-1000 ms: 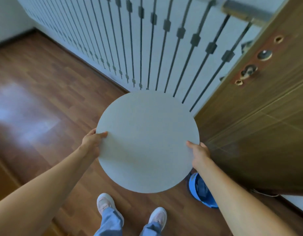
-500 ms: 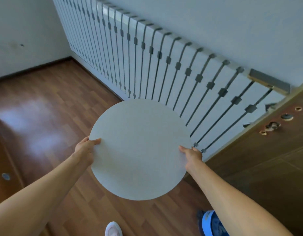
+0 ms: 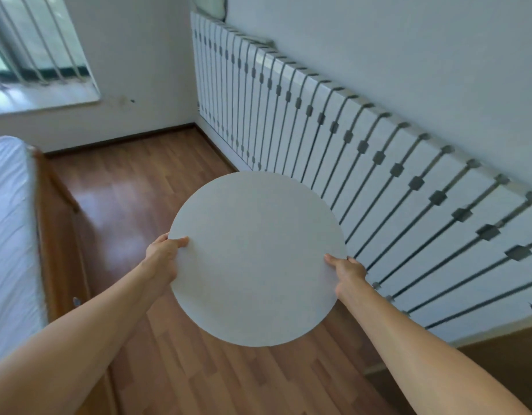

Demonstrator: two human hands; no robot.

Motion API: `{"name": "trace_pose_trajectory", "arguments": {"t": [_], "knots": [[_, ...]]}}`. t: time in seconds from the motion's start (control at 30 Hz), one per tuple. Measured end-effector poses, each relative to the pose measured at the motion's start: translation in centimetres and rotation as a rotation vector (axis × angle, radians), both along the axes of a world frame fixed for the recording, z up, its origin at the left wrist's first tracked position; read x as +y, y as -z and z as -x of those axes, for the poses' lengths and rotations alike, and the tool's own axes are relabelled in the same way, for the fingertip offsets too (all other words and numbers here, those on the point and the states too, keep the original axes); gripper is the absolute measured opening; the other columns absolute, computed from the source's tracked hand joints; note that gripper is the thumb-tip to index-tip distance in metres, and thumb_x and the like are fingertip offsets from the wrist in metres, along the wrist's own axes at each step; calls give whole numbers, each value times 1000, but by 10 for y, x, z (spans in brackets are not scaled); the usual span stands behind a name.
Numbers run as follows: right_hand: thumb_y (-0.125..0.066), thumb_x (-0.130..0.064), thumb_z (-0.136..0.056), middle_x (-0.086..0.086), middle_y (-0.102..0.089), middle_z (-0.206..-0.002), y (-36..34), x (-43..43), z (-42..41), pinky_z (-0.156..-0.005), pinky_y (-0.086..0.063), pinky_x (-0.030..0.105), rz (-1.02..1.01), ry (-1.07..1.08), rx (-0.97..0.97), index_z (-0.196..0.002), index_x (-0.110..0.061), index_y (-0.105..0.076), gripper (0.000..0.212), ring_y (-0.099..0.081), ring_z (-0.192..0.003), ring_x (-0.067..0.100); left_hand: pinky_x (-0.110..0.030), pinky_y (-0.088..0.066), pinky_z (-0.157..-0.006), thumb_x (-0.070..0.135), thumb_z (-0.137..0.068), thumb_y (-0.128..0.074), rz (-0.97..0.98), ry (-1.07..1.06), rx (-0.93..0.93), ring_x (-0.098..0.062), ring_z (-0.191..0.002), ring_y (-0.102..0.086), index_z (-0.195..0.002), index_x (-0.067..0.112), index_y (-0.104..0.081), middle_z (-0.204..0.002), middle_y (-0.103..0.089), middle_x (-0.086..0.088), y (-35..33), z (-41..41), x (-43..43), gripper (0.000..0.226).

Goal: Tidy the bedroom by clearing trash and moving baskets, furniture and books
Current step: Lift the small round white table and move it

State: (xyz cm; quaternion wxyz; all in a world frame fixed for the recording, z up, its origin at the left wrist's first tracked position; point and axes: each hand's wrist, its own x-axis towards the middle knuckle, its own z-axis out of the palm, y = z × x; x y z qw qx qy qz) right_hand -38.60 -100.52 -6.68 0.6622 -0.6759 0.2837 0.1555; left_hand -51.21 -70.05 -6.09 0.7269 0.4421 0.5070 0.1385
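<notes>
The person is carrying a round pale-grey flat top (image 3: 258,259), probably the top of a small piece of furniture, though anything beneath it is hidden. It is hanging in the air in front of the body, above the brown wood-plank floor (image 3: 145,181). It is sitting between the white-sheeted bed with its wooden frame (image 3: 13,235) on the left and the white slatted wall panel with grey bars (image 3: 318,121) on the right.

The left hand (image 3: 163,253) is gripping the left rim with its thumb lying over the upper face. The right hand (image 3: 347,269) is gripping the opposite rim the same way. The fingers under the top are not showing.

To do this carry well, the person is best off keeping the two grips opposite each other, so the load is balancing evenly and the top is staying level. The right rim is passing near the wall panel, so steering slightly toward the open floor is the safer line. The top is hiding the floor just ahead of the feet, so slow steps are wise.

As for containers, no basket, bin or box is showing in this view, so nothing can be said of their contents. The barred window (image 3: 34,49) is sitting in the far wall.
</notes>
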Motion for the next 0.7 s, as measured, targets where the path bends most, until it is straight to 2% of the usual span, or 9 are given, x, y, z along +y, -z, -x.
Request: {"name": "trace_pose_trajectory", "arguments": {"t": [0.2,0.27,0.37,0.53,0.63,0.7], "knots": [[-73,2,-77,17,-66,-101,-9,59,-22,-76,-53,45,-19,-89,-15,-109,-1,-61,34,-63,-85,32,-43,-49,-79,-1,-83,-66,-3,-53,-17,-26,-69,-59,-110,14,-62,-102,-62,-12,0,-1,50,32],[-73,2,-78,17,-65,-99,-10,78,-32,-75,-52,44,-22,-117,-19,-106,-2,-60,31,-62,-84,32,-43,-49,-79,-1,-83,-65,-4,-89,-11,-28,-75,-60,-109,14,-62,-103,-62,-12,2,-4,64,31],[-72,3,-79,16,-64,-99,-10,106,-51,-75,-51,44,-24,-156,-17,-103,-4,-58,29,-61,-85,31,-44,-48,-81,0,-84,-65,-1,-133,-7,-30,-88,-59,-118,12,-61,-105,-61,-12,4,-12,84,36],[-72,3,-79,18,-66,-107,-3,158,-96,-71,-53,42,-37,-209,-5,-105,-3,-60,30,-62,-85,31,-42,-47,-80,-1,-85,-64,-12,-203,2,-29,-83,-58,-114,13,-60,-107,-60,-13,10,-43,123,33],[-72,4,-79,18,-66,-109,-4,194,-130,-64,-51,38,-53,-252,16,-111,-1,-60,34,-61,-73,28,-42,-47,-81,-1,-85,-64,-20,-237,20,-28,-89,-57,-120,9,-60,-111,-61,-15,8,-70,153,37],[-72,3,-79,16,-65,-108,-7,213,-150,-64,-51,38,-53,-265,12,-113,0,-59,37,-61,-74,28,-43,-47,-81,0,-85,-64,-25,-248,29,-29,-90,-57,-121,9,-60,-118,-62,-17,6,-86,169,38]]}}
